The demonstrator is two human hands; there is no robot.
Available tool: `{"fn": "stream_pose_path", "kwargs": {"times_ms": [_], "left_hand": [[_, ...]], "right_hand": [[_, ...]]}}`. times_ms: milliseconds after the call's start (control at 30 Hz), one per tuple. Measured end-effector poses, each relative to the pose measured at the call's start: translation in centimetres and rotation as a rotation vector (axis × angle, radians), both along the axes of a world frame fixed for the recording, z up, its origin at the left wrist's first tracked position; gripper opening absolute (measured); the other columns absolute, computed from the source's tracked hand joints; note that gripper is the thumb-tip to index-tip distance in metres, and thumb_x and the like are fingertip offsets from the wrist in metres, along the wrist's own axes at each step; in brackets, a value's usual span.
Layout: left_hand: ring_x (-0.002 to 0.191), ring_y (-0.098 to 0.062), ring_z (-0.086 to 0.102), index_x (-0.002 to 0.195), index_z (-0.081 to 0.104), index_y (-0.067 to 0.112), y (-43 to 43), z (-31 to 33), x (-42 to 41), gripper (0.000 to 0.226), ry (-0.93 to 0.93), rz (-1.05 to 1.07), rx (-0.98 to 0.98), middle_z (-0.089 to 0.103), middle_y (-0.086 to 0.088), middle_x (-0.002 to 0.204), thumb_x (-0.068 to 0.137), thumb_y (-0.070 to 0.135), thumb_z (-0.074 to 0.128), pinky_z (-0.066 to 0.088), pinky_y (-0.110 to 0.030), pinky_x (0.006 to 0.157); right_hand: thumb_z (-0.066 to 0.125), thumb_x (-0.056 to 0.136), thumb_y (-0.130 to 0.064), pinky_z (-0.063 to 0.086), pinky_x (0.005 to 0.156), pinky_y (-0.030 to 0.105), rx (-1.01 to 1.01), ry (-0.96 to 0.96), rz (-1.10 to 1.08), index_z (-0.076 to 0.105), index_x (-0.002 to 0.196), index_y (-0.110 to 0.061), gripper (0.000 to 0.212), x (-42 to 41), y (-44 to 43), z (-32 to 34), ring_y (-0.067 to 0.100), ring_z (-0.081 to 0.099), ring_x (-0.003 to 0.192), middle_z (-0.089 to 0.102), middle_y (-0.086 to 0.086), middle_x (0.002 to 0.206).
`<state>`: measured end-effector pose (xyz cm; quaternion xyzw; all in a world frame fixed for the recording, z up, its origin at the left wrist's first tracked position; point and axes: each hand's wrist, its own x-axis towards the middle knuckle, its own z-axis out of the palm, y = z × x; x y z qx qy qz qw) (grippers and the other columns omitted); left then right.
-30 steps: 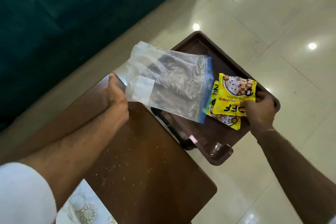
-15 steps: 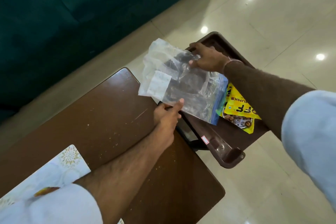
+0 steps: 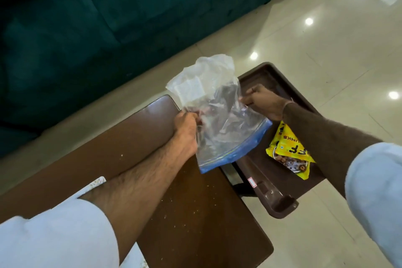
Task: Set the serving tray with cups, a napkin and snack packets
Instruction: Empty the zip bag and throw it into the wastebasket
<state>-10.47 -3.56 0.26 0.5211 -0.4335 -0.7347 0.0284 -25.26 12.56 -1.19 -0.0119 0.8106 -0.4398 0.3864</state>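
Note:
A clear plastic zip bag (image 3: 219,119) with a blue strip along its lower edge hangs between my hands, above the gap between table and tray. My left hand (image 3: 187,128) grips its left side. My right hand (image 3: 263,102) pinches its right side. The dark brown serving tray (image 3: 280,202) lies to the right, sticking out past the table edge. Yellow snack packets (image 3: 289,154) lie on the tray, partly hidden under my right forearm. I cannot tell what is in the bag. No cups are in view.
A brown wooden table (image 3: 195,213) fills the lower middle, speckled with crumbs. A white patterned paper (image 3: 97,181) shows beside my left arm. A dark green sofa (image 3: 108,17) stands behind, on a glossy cream tiled floor (image 3: 326,50).
My right hand left the snack packets on the tray and took hold of the bag's right side. My left hand shifted its grip along the bag. The bag now hangs crumpled between both hands.

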Motion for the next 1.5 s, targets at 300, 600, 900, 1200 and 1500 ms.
{"fn": "stream_pose_path", "kwargs": {"times_ms": [300, 600, 900, 1200, 1500], "left_hand": [[0.068, -0.027, 0.061, 0.092, 0.061, 0.009, -5.3, 7.5, -0.7, 0.027, 0.099, 0.099, -0.14, 0.068, -0.01, 0.077, 0.073, -0.008, 0.052, 0.049, -0.042, 0.07], [0.066, -0.014, 0.059, 0.095, 0.048, 0.033, -14.9, 24.5, 2.5, 0.03, 0.072, 0.261, -0.667, 0.063, 0.006, 0.082, 0.078, 0.011, 0.061, 0.051, -0.03, 0.058], [0.096, -0.008, 0.063, 0.108, 0.075, 0.027, -24.6, 39.5, 9.5, 0.027, 0.248, 0.212, -0.889, 0.068, 0.011, 0.104, 0.086, 0.014, 0.066, 0.056, -0.025, 0.077], [0.099, -0.023, 0.066, 0.097, 0.074, 0.025, -32.4, 54.4, 20.5, 0.045, 0.277, 0.283, -1.055, 0.071, -0.002, 0.103, 0.073, -0.001, 0.045, 0.059, -0.04, 0.084], [0.133, -0.02, 0.039, 0.123, 0.058, 0.036, -35.7, 65.4, 30.4, 0.065, -0.066, -0.081, -1.615, 0.049, 0.005, 0.143, 0.059, 0.024, 0.062, 0.017, -0.047, 0.115]], "right_hand": [[0.068, 0.078, -0.003, 0.053, 0.056, 0.033, -0.322, -0.159, -0.247, 0.065, 0.08, -0.005, 0.004, 1.3, -1.8, 6.1, 0.026, 0.059, 0.062, 0.063, 0.014, 0.072], [0.05, 0.085, 0.002, 0.049, 0.042, 0.028, -0.42, 0.352, -0.214, 0.048, 0.104, -0.021, 0.03, 3.6, -12.3, 25.1, 0.019, 0.061, 0.044, 0.068, 0.006, 0.055], [0.063, 0.079, 0.01, 0.056, 0.064, 0.017, -0.568, 0.478, 0.055, 0.067, 0.12, -0.008, 0.045, 8.7, -22.5, 42.8, 0.013, 0.068, 0.088, 0.068, 0.003, 0.107], [0.072, 0.083, -0.011, 0.042, 0.062, 0.007, -0.484, 0.94, 0.178, 0.07, 0.086, -0.013, 0.004, 16.4, -31.6, 57.1, 0.01, 0.055, 0.072, 0.059, -0.004, 0.085], [0.066, 0.089, -0.025, 0.036, 0.107, 0.035, -0.431, 1.2, 0.4, 0.065, 0.087, -0.031, 0.007, 25.9, -38.7, 69.0, 0.025, 0.044, 0.125, 0.044, -0.001, 0.132]]}}
